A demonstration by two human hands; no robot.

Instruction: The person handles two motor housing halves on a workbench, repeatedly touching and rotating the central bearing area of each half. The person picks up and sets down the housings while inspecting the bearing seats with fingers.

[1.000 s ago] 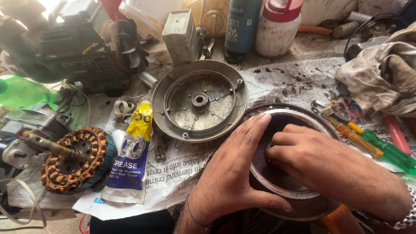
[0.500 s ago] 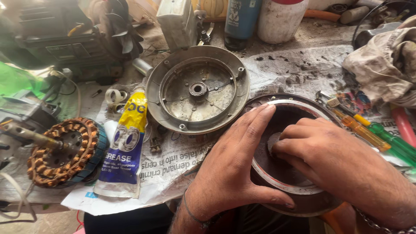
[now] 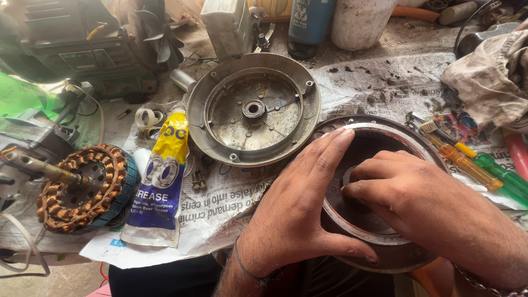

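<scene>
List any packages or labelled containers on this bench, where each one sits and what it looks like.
Grease pouch: flat on the newspaper, left of the left hand; yellow top, blue bottom.
Spray can: top centre, upright, blue with a label.
White jar: right of the can, grimy.

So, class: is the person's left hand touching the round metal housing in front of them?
Touching. The head view shows the left hand lying flat across the round metal housing, its fingers over the rim and the thumb pressed along the near edge.

Two bare hands, wrists adorned.
Left hand (image 3: 297, 214): thin dark band at wrist. Right hand (image 3: 418, 198): metal chain bracelet at wrist. No sleeves visible; fingers (image 3: 330, 151) ungloved.
</scene>
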